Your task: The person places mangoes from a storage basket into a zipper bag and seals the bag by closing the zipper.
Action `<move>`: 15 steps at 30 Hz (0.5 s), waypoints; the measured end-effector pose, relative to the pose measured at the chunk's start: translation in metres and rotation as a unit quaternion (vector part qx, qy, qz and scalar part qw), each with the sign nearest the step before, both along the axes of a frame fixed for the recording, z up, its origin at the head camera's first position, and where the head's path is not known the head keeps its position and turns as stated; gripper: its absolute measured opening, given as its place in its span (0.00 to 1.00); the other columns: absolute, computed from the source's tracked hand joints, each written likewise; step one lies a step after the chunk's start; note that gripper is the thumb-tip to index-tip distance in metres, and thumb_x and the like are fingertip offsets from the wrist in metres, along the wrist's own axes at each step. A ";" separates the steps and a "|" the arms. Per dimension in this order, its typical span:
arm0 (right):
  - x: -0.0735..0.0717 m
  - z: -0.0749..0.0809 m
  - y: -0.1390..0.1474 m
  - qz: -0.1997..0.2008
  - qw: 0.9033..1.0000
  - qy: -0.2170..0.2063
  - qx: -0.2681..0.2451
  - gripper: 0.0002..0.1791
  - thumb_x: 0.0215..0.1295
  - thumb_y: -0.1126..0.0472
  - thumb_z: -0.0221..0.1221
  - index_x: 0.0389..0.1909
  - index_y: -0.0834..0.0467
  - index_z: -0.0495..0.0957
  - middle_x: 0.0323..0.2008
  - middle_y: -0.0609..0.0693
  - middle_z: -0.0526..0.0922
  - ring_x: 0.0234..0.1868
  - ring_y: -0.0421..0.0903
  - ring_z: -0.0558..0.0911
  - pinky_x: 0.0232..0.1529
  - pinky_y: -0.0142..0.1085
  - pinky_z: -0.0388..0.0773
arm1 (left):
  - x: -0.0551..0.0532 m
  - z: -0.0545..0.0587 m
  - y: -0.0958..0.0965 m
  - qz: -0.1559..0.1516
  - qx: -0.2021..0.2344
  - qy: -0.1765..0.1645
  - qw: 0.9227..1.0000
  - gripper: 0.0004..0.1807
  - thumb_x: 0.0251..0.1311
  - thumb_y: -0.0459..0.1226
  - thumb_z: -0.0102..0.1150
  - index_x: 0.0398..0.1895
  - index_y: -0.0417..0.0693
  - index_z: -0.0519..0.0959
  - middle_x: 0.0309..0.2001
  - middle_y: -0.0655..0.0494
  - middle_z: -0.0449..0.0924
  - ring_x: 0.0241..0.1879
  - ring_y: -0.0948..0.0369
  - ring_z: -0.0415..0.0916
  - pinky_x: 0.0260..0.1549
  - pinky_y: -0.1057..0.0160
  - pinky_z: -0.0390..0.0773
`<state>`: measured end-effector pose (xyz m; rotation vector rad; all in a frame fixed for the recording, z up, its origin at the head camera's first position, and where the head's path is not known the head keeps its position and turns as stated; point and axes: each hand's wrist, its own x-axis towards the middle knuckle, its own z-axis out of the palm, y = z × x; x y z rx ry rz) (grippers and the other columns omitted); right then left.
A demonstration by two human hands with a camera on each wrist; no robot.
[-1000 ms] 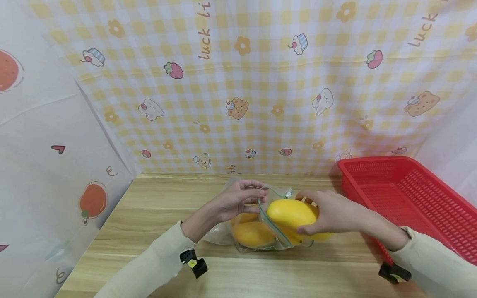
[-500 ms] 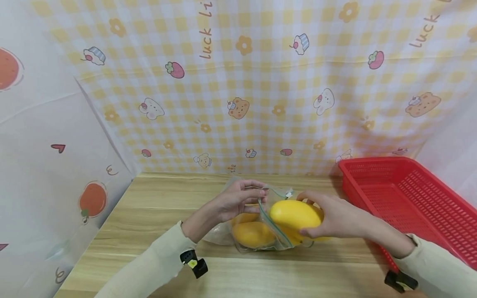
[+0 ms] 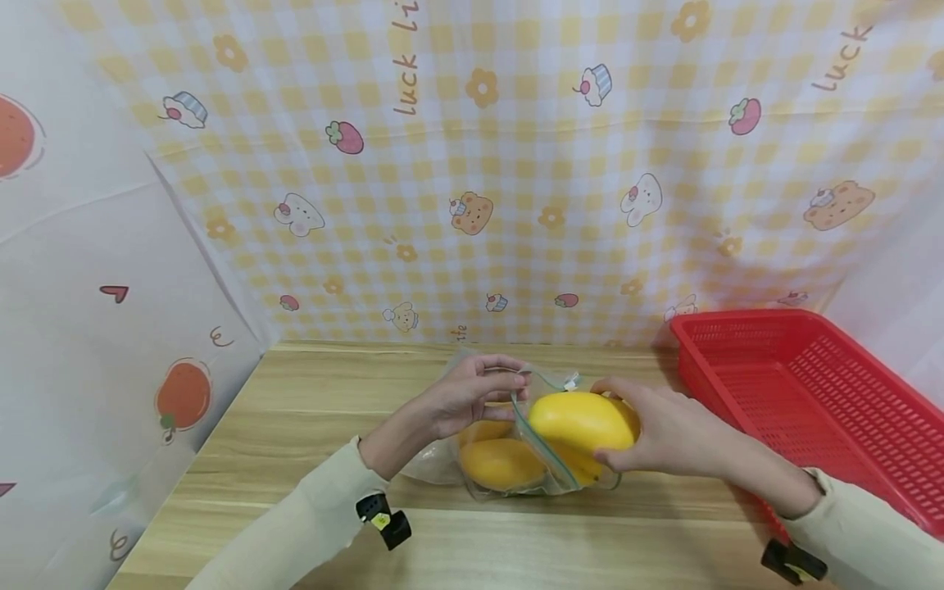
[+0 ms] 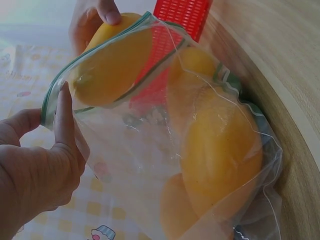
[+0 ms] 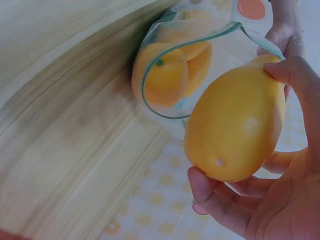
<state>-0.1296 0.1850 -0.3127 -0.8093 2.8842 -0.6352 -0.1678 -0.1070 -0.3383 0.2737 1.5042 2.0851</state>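
Observation:
My right hand (image 3: 671,430) holds a yellow mango (image 3: 578,419) by its outer end, thumb and fingers spread round it. The mango's inner end is at the mouth of a clear zip bag (image 3: 435,464) with a green seal strip. In the left wrist view, that end shows through the film at the opening. My left hand (image 3: 468,397) pinches the bag's rim, keeping the mouth spread. Several more mangoes (image 4: 220,150) lie inside the bag, one with a green stem spot (image 5: 160,62) in the right wrist view.
A red perforated plastic basket (image 3: 708,385) stands at the right, by my right forearm. The bag lies on a wood-grain table (image 3: 310,410). Behind the table hangs a yellow checked cloth (image 3: 516,262) with cartoon prints; a white printed sheet (image 3: 133,344) is at the left.
My right hand has shifted slightly right, the mango turning a little in its grip at the bag's mouth. A yellow patch beneath that hand no longer shows. My left hand has stayed put.

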 end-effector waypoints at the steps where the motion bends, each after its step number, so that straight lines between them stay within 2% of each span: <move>1: 0.000 0.000 -0.001 -0.002 1.000 0.004 0.002 0.38 0.48 0.41 0.76 0.59 0.49 0.75 0.37 0.40 0.77 0.24 0.39 0.74 0.19 0.34 0.73 | 0.000 0.000 0.000 0.001 -0.001 0.000 1.000 0.13 0.70 0.28 0.58 0.56 0.35 0.76 0.45 0.49 0.83 0.43 0.58 0.83 0.46 0.53 0.85; 8: 0.003 -0.002 -0.003 -0.018 1.000 0.020 0.002 0.40 0.46 0.40 0.78 0.60 0.50 0.76 0.36 0.41 0.78 0.23 0.38 0.73 0.17 0.33 0.73 | 0.001 0.003 0.000 0.001 -0.003 0.005 1.000 0.16 0.70 0.28 0.58 0.59 0.31 0.74 0.45 0.48 0.82 0.42 0.57 0.82 0.47 0.51 0.85; 15: 0.003 -0.002 -0.006 -0.025 0.998 0.053 0.029 0.43 0.46 0.34 0.75 0.60 0.52 0.76 0.26 0.39 0.72 0.21 0.39 0.70 0.16 0.34 0.68 | -0.001 0.003 0.003 -0.001 0.001 0.004 1.000 0.22 0.70 0.28 0.57 0.63 0.27 0.69 0.43 0.49 0.82 0.41 0.57 0.82 0.49 0.50 0.84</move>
